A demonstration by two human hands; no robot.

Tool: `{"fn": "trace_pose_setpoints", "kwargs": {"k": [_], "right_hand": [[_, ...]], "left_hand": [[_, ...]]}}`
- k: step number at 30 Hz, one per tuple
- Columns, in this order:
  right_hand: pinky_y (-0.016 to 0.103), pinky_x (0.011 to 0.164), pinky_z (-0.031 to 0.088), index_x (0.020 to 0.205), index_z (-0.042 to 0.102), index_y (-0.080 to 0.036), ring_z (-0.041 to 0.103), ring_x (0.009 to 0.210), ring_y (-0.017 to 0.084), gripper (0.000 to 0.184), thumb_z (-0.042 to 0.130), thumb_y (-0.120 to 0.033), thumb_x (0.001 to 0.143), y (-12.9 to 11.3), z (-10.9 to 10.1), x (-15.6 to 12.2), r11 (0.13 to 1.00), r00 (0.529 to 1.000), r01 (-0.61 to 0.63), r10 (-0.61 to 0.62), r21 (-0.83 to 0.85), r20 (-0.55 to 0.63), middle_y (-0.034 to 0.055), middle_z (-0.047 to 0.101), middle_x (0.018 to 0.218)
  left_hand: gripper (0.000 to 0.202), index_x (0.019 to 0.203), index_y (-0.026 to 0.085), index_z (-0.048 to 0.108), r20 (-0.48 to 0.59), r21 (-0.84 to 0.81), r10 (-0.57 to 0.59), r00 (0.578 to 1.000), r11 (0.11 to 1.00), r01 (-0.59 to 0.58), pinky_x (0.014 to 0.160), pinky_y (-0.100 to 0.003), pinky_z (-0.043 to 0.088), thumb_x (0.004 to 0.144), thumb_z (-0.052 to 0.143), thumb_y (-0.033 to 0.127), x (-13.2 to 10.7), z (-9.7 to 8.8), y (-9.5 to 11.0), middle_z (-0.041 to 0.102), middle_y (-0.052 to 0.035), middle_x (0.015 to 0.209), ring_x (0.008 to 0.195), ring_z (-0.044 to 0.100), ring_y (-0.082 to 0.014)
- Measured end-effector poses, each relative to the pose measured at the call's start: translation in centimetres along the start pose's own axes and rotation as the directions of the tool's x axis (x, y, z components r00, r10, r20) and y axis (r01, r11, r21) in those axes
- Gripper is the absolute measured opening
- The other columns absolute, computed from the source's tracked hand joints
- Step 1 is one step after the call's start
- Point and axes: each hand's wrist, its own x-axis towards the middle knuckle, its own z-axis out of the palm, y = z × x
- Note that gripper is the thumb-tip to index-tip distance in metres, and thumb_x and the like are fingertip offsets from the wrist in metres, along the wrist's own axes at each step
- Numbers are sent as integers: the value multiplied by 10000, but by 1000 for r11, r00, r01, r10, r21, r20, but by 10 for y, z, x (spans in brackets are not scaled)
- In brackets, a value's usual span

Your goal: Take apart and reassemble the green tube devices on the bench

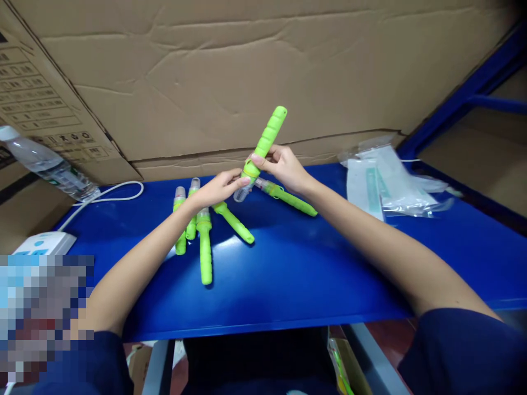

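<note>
A lime-green stick with a ribbed handle and a clear tip (269, 134), like a small flashlight, is held tilted above the table, handle end up and tip down. My left hand (220, 186) pinches it near the yellow collar by the clear tip. Higher up, the thumb and fingers of my right hand (286, 169) close around the lower handle. One similar green stick (294, 202) lies below my right hand. Several more, among them a nearer stick (205, 252) and a slanted stick (235, 222), lie around my left hand, which partly hides some of them.
The blue table (267, 285) ends at a cardboard wall (247, 71). Clear plastic packets (382, 178) lie at right, beside a blue metal frame (461, 109). A water bottle (49, 164), a white cable (119, 198) and a power strip (45, 244) are at left.
</note>
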Motion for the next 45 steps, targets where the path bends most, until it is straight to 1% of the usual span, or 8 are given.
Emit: {"fn": "trace_pose_setpoints", "kwargs": {"k": [6, 9, 14, 28, 34, 38, 41, 45], "right_hand": [[264, 507, 498, 831, 624, -190, 632, 640, 167, 568, 647, -757, 813, -1, -22, 26, 991, 986, -132, 131, -1, 99, 42, 654, 680], [237, 441, 458, 771, 595, -193, 583, 530, 135, 499, 660, -680, 861, -4, -41, 35, 988, 988, -151, 151, -20, -15, 14, 585, 572], [243, 492, 518, 857, 643, -200, 615, 560, 118, 349, 835, -482, 781, -5, -62, 29, 991, 976, -131, 132, -20, 173, 4, 673, 675], [304, 614, 573, 883, 663, -200, 651, 665, 151, 352, 892, -408, 715, 12, -75, 5, 997, 997, 1, -6, -73, -79, 5, 664, 743], [333, 669, 578, 911, 660, -215, 670, 737, 175, 312, 837, -437, 781, 31, -92, 8, 991, 980, 39, -63, -125, -189, 18, 655, 777], [353, 682, 575, 928, 651, -219, 677, 750, 186, 362, 831, -493, 774, 36, -100, 9, 986, 973, 44, -79, -163, -216, 20, 658, 787], [375, 708, 581, 945, 656, -220, 684, 794, 204, 364, 827, -493, 775, 36, -103, 9, 983, 970, 27, -70, -182, -234, 24, 665, 810], [394, 746, 588, 962, 664, -222, 689, 858, 223, 334, 827, -453, 784, 36, -102, 8, 982, 969, 13, -59, -188, -241, 33, 672, 846]], "left_hand": [[572, 991, 120, 597, 126, -452, -187, 974, 863, 224, 687, -276, 550, 930, 524, 684, -4, -10, 0, 690, -80, 823, 707, 675, -146], [474, 941, 141, 576, 126, -444, -221, 967, 859, 254, 511, -205, 458, 922, 603, 615, -6, -18, -1, 630, -19, 736, 549, 580, -88], [470, 851, 150, 564, 119, -390, -255, 960, 877, 281, 394, -178, 259, 924, 596, 613, -7, -29, -7, 558, 14, 626, 421, 390, -37], [537, 1189, 195, 630, 199, -360, -274, 941, 873, 330, 390, -182, 251, 887, 588, 638, -1, -35, -29, 613, -1, 719, 420, 395, -53], [527, 1115, 168, 722, 7, 168, -277, 961, 947, 272, 620, -236, 465, 850, 624, 613, 21, -47, -28, 737, -72, 899, 700, 630, -147], [482, 1058, 185, 741, -111, 705, -352, 929, 631, 323, 868, -334, 507, 722, 788, 528, 45, -42, -18, 755, -113, 1043, 1024, 691, -297], [457, 1165, 177, 717, -125, 869, -349, 929, 414, 273, 954, -396, 498, 765, 790, 385, 56, -30, -5, 710, -158, 1183, 1144, 663, -355], [372, 1190, 181, 708, -56, 895, -279, 959, 411, 172, 997, -392, 492, 839, 732, 301, 64, -24, 0, 641, -153, 1299, 1211, 624, -343]]}}
